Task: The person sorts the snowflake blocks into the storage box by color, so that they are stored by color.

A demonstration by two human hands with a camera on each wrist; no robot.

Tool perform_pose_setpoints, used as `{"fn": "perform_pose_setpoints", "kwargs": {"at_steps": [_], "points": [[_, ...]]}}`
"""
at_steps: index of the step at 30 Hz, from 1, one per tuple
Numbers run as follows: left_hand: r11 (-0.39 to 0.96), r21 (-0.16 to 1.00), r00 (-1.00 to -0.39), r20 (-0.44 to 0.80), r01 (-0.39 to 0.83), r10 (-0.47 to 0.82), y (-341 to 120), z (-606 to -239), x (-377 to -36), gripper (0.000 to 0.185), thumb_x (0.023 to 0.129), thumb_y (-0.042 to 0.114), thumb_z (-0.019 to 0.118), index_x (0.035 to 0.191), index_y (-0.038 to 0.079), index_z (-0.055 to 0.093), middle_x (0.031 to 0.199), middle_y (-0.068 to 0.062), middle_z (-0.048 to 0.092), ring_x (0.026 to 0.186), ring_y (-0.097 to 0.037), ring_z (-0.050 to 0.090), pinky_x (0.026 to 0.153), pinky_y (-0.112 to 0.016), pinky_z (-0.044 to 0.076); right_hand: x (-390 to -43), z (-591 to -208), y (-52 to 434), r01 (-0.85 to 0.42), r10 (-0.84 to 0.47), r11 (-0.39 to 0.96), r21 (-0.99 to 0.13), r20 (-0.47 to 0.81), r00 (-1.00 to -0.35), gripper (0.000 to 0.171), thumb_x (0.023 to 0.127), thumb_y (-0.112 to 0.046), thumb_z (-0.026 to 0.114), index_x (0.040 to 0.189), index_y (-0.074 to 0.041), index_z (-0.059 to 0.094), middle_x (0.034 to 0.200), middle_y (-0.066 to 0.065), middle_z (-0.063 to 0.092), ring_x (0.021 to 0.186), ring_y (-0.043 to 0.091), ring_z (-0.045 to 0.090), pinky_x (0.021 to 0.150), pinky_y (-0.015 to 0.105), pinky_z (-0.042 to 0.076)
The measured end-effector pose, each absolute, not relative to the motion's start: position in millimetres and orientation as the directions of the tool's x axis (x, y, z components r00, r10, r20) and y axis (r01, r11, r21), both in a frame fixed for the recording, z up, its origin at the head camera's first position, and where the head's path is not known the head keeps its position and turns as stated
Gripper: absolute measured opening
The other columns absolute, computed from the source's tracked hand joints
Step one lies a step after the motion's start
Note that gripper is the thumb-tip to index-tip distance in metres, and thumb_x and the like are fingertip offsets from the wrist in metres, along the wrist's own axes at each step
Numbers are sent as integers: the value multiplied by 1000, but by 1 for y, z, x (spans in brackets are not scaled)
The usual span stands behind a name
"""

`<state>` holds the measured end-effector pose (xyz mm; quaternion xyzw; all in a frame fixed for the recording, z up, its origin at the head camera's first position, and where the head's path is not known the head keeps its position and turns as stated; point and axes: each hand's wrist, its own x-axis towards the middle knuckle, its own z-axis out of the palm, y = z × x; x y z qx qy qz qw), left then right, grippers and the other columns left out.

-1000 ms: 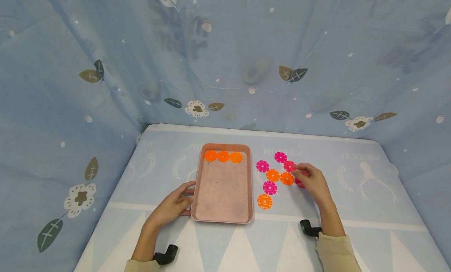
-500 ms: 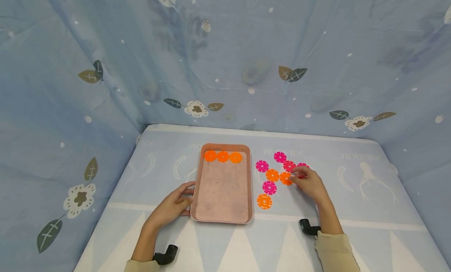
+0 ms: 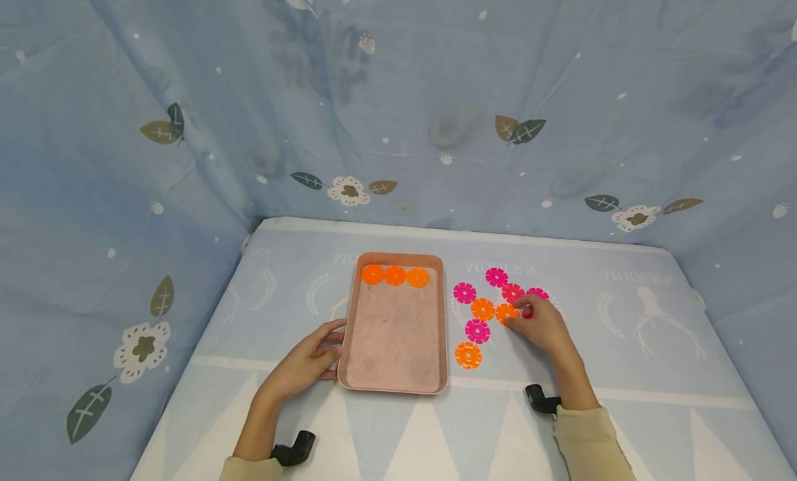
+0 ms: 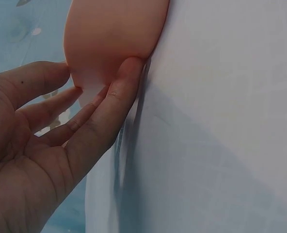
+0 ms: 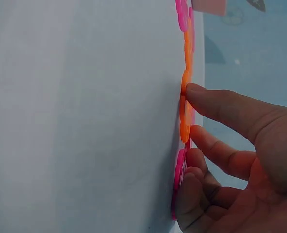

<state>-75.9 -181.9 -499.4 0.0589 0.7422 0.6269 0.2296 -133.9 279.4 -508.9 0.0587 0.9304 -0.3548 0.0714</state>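
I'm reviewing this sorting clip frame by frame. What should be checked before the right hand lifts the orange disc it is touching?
1. Right hand fingertips on the orange flower-shaped plastic disc: ok.
2. Disc pinched firmly enough to lift: cannot tell.
3. Left hand steadying the pink rectangular tray at its near left edge: ok.
4. Bare tray floor below the row of three orange discs: ok.
5. Neighbouring pink discs apart from the touched disc: not ok, they crowd it.

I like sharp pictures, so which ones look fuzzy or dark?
Head view: evenly lit and sharp, though the walls bulge at the edges. Left wrist view: dim, a soft shadow beside the left hand at the tray. Right wrist view: the discs blur edge-on.
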Motion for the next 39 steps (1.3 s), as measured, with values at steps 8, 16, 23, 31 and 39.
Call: {"fn": "perform_pose_setpoints", "kwargs": {"at_steps": [8,16,23,31,39], "points": [[194,961,-884,-258,-195,391,-181,-499,-77,54,103,2,50,154,10,35,142,-25,45,113,-35,62,80,-42,59,-135,-508,280,188,72,726,-662,-199,-977,41,86,-16,78,114,6,59,101,20,61,90,34,56,81,48,52],[180,964,-880,-252,-194,403,-182,-499,-77,55,102,2,51,154,8,34,142,-27,45,112,-35,63,80,-42,59,-134,-503,281,232,111,691,-685,-216,-970,22,95,-11,65,110,5,61,96,17,62,84,30,57,76,39,54],[171,965,-876,-252,-197,411,-182,-499,-77,55,102,0,50,154,7,33,142,-28,43,113,-35,62,80,-42,59,-133,-499,280,242,116,676,-696,-223,-968,21,97,-11,63,108,6,61,91,15,61,79,26,55,66,28,51],[176,965,-878,-253,-196,407,-182,-501,-77,55,102,3,52,154,7,33,142,-28,43,112,-36,63,80,-43,59,-134,-502,281,251,124,678,-691,-229,-966,19,98,-12,63,108,5,62,91,14,61,79,26,55,68,28,52],[188,962,-886,-256,-196,386,-182,-501,-76,55,102,5,53,154,8,34,141,-26,45,111,-34,63,79,-41,59,-134,-501,281,273,133,661,-699,-249,-959,21,99,-13,62,111,3,63,95,15,61,82,26,55,71,28,53]]}}
